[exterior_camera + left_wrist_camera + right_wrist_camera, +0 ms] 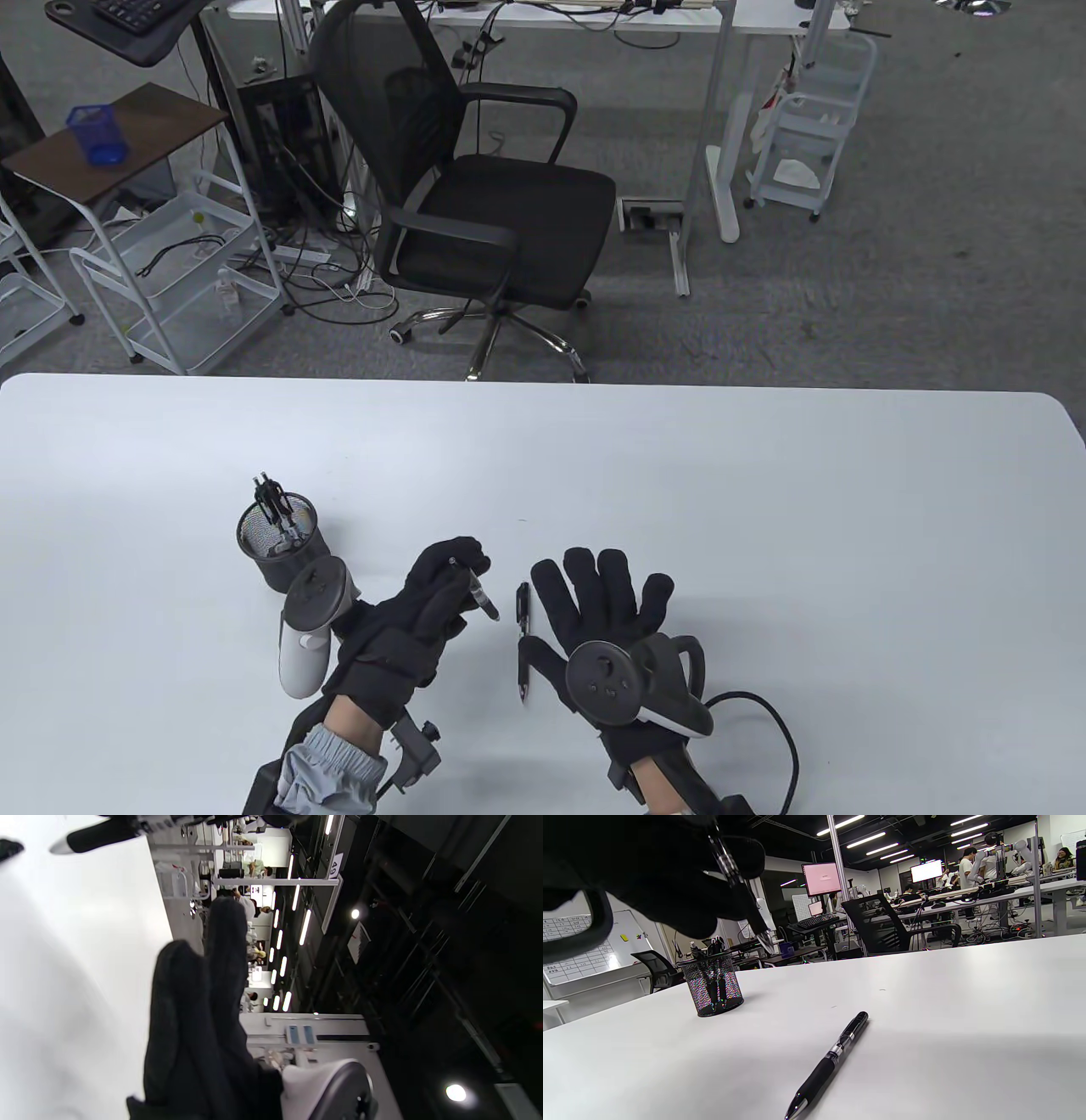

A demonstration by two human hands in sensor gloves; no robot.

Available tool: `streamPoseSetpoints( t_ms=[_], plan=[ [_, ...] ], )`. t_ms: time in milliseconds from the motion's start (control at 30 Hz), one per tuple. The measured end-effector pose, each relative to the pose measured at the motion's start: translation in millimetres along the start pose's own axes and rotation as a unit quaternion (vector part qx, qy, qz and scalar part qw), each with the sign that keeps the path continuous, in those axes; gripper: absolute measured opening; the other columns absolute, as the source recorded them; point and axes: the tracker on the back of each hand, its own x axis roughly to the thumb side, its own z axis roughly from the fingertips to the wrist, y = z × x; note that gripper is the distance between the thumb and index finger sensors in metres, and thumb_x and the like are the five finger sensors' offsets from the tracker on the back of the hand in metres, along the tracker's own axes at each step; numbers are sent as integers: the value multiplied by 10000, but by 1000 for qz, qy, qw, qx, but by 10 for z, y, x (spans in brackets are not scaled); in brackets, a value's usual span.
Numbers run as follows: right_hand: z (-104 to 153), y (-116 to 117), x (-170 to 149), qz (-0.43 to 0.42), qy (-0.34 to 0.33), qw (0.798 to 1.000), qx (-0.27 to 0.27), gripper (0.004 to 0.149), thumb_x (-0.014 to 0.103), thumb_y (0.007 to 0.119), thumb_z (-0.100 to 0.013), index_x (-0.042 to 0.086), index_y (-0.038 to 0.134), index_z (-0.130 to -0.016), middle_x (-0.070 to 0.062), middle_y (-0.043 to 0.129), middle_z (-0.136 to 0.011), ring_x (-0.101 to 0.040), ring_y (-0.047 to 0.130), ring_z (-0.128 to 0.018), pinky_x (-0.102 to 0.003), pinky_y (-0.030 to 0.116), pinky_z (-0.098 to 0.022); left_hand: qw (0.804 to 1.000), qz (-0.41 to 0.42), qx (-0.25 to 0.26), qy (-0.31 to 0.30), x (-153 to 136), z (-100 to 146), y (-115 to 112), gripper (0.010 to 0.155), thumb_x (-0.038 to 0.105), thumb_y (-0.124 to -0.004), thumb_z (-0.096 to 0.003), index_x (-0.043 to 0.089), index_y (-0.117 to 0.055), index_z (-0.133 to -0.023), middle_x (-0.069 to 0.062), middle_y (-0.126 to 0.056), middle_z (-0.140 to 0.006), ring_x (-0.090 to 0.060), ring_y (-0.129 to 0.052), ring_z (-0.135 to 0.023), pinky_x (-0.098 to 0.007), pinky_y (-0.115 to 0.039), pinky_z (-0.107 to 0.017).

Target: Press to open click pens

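Midway, probably. Slim black click pen (475, 592) pinched in curled left hand (433, 598), tip down. Second black pen (523, 638) flat on table, just beside spread right hand (607, 607). More waiting in black mesh cup (276, 535) beyond grip.

Glossy plastic pen (828, 1063), metal-mesh cup (712, 989)

The table view looks down on the table (764, 509) from above its near edge. The right wrist view sits low, near the surface, sharing the pen (827, 1065) and cup (712, 988). The left wrist view lies sideways.
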Motion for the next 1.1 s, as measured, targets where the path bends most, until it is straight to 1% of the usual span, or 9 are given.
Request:
streamPoseSetpoints(
  t_ms=[167,333,467,633,700,767,867,1000,1100],
  plan=[
    [-5,1,-22,-2,6,1000,2,728,503,510,-676,143,224,-1239,-304,156,-1264,-617,127,-1087,-830,38,-609,997,41,-60,-22,-127,-12,8,444,307,-404,-758,320,-286,-1186,-408,-191,-1232,-778,-235,-1001,-812,-292,-695],
    [2,10,-45,5,14,1000,4,727,503,511,-676,143,226,-1239,-305,156,-1264,-617,128,-1087,-831,37,-608,992,67,-85,-70,-140,13,-26,444,350,-361,-759,370,-224,-1181,-328,-287,-1264,-716,-240,-1063,-796,-304,-725],
    [0,1,-53,5,15,1000,2,728,503,511,-675,143,225,-1239,-304,158,-1264,-617,129,-1087,-831,37,-608,989,95,-89,-73,-179,17,-56,448,386,-329,-758,418,-175,-1178,-161,-419,-1216,-601,-394,-1133,-803,-361,-738],
    [-4,2,-58,4,14,1000,-1,726,505,509,-674,146,227,-1240,-304,158,-1265,-617,132,-1088,-833,38,-607,988,114,-82,-70,-220,-5,-64,484,388,-316,-756,443,-114,-1193,-104,-474,-1138,-425,-532,-1088,-761,-420,-769],
    [-6,2,-57,4,14,1000,1,727,505,507,-675,144,225,-1240,-303,154,-1265,-616,130,-1088,-832,37,-607,989,113,-67,-67,-230,-5,-45,537,353,-332,-759,368,-4,-1183,-81,-444,-1113,-365,-549,-1047,-702,-447,-799],
    [-7,1,-55,4,14,1000,1,726,503,508,-675,143,227,-1240,-305,156,-1265,-616,130,-1088,-832,38,-607,990,113,-42,-70,-245,5,-13,628,306,-368,-747,113,89,-1133,-78,-423,-1105,-300,-583,-1007,-631,-491,-823],
    [-6,-2,-53,4,13,1000,0,726,504,508,-675,145,227,-1240,-304,156,-1265,-615,130,-1089,-832,38,-607,988,144,19,-60,-286,36,30,591,229,-426,-713,-15,-101,-1142,-103,-486,-1112,-220,-679,-939,-554,-595,-815],
    [-6,0,-53,3,12,1000,-1,726,504,509,-675,144,228,-1240,-304,157,-1265,-617,130,-1088,-832,37,-607,981,182,15,-58,-324,38,41,518,203,-468,-715,95,-249,-1171,-150,-511,-1163,-250,-705,-938,-555,-616,-805],
    [-4,3,-48,4,11,1000,0,725,503,509,-675,145,229,-1240,-301,157,-1266,-616,128,-1088,-832,37,-607,982,176,-4,-71,-305,24,13,483,224,-446,-731,188,-276,-1181,-155,-504,-1197,-374,-630,-1047,-640,-489,-817]
  ],
)
